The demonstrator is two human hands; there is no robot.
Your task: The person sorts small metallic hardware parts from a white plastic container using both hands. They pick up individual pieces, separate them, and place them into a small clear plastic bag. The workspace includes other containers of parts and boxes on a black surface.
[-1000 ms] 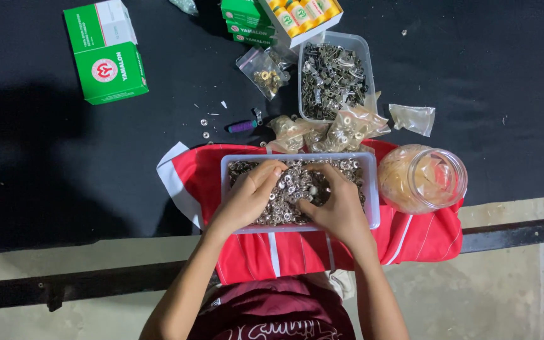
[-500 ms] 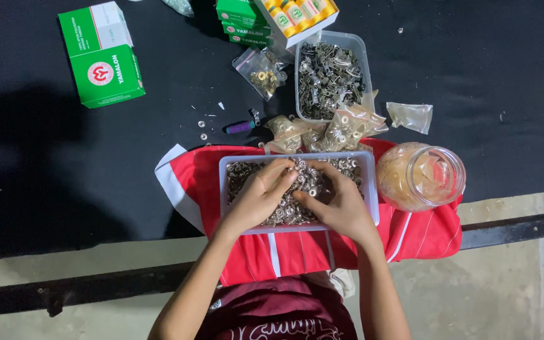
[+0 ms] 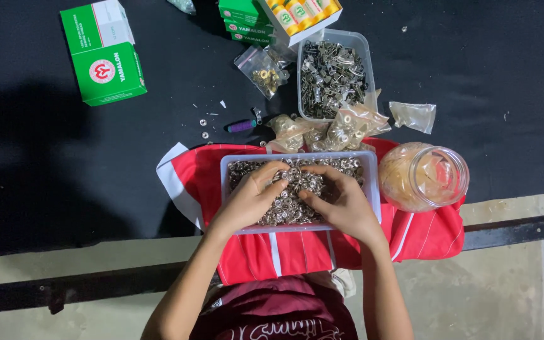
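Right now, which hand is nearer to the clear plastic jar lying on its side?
Right. The right hand rests in the tray of small metal rings, on the side next to the jar. The left hand is in the tray's far half.

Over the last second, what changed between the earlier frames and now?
Little. Both hands stay in the clear tray of small metal rings: the left hand and right hand have drawn their fingertips closer together over the pile. No clear grip on any piece. Jar, green boxes and red cloth unchanged.
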